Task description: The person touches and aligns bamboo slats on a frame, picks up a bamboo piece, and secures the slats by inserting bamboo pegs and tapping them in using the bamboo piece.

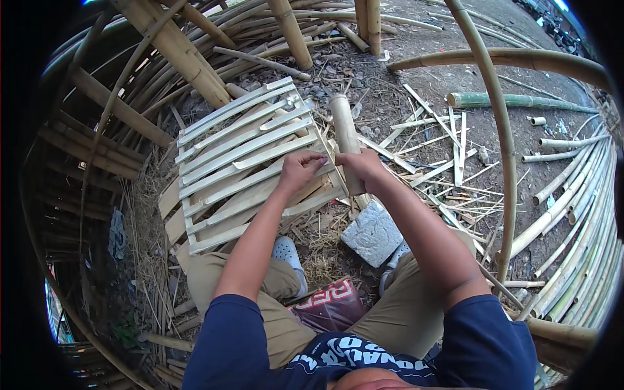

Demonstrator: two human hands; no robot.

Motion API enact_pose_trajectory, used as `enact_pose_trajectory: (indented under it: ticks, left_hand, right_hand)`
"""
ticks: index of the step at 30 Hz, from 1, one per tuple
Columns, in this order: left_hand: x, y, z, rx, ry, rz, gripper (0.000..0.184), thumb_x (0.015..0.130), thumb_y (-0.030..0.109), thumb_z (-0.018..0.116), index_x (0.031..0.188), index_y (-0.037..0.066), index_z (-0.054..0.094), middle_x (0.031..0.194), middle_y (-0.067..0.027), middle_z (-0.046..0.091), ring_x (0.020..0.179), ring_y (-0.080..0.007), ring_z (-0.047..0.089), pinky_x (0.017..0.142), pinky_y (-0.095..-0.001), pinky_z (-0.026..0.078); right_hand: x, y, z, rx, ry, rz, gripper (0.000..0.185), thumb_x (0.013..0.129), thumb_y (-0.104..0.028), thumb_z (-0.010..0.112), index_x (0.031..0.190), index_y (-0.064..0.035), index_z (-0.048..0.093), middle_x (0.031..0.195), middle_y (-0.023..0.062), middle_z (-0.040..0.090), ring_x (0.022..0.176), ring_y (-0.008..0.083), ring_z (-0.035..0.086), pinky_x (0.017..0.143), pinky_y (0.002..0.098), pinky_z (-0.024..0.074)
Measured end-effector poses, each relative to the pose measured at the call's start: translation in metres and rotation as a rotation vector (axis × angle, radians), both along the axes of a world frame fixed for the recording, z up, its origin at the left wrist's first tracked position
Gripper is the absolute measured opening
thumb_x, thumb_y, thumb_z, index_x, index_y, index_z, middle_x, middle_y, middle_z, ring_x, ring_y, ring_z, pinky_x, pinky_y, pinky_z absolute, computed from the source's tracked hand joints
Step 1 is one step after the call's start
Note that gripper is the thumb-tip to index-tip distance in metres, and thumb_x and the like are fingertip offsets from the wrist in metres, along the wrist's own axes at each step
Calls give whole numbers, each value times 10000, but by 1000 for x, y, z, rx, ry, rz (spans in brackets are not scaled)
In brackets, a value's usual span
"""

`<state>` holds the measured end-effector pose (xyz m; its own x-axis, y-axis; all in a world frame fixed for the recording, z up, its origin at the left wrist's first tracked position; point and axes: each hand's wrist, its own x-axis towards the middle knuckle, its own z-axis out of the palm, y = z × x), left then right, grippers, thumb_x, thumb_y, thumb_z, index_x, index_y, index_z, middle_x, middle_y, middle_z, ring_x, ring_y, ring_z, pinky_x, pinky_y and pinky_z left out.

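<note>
A slatted panel of pale bamboo strips [244, 146] lies on the ground in front of me, to the left. My left hand [303, 170] is over its right part, fingers pinched together; what they hold, if anything, is too small to name. Just right of it, my right hand [364, 168] is wrapped round a thick bamboo piece [344, 123], which points away from me beside the panel's right edge. A pale stone block [373, 234] sits below the bamboo piece, between my feet.
Split bamboo strips [458, 146] are scattered at the right. A green bamboo pole [520, 101] and long stacked poles [585, 221] lie farther right. A curved pole [500, 130] rises close to my right arm. Bamboo posts [175, 52] stand behind the panel. A dark red bag [335, 305] is between my legs.
</note>
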<state>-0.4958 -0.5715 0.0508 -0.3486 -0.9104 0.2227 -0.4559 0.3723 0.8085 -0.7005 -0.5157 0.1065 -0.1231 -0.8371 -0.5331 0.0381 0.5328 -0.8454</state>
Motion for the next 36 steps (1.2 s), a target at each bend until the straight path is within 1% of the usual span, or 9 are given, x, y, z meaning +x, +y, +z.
enact_pose_trajectory:
  ticks: [2,3,6,15,21,24,27,31,36]
  left_hand:
    - [-5,1,5,-276,-4,-92,141,853,156,830,967,75,815,909,-74,777,812,-206,718,756,-335,561]
    - [-5,-3,9,-358,-95,-141,172,789,130,866,935,58,811,946,-96,758,913,-258,706,827,-364,555]
    - [-7,-3,4,-462,-162,-69,163,756,119,873,906,84,820,946,-82,751,904,-267,694,829,-380,551]
    - [0,-4,-3,-473,-181,-77,176,724,148,891,892,156,838,1044,-26,751,1030,-239,669,910,-399,534]
    - [2,-7,-7,-476,-184,-105,139,754,177,885,880,148,836,1039,-30,748,1021,-247,664,892,-396,532]
    - [2,-4,-9,-492,-208,-89,133,768,187,877,877,129,830,932,-37,737,927,-228,663,811,-395,517]
    - [5,-5,-8,-299,-269,-120,147,789,212,865,888,111,823,806,-30,705,812,-203,644,754,-411,482]
    - [2,-3,-7,-330,-239,-112,183,833,278,840,898,108,818,682,-28,636,672,-195,590,765,-386,431]
    - [0,-3,-6,-324,-244,-88,231,864,339,817,912,113,822,627,-39,569,602,-197,526,793,-335,377]
  right_hand:
    - [-2,1,6,-16,9,1,583,719,-235,811,1187,82,666,1042,179,703,897,273,724,754,424,594]
    - [-3,3,11,-17,6,2,575,719,-232,811,1182,79,668,1042,178,703,893,271,725,755,422,593]
    - [-3,3,9,-25,-8,9,571,716,-235,811,1175,73,671,1042,177,705,881,270,727,751,422,591]
    - [-13,2,20,-53,52,-7,551,714,-261,809,1137,70,688,993,161,713,838,249,726,695,399,583]
    - [-16,5,27,-62,57,-27,481,725,-251,805,1078,60,702,934,136,718,794,222,717,686,385,576]
    - [-18,6,26,-77,50,-21,475,723,-246,809,1075,55,703,925,132,719,787,219,716,687,383,576]
    - [-18,7,25,-90,31,-21,484,716,-249,816,1078,53,703,920,132,723,786,221,719,693,381,579]
    - [-20,3,16,-96,50,-16,495,714,-239,818,1093,57,698,927,138,731,809,221,726,709,384,584]
    - [-25,6,13,-141,23,40,444,768,-175,785,1112,72,652,871,143,702,707,211,718,639,364,598]
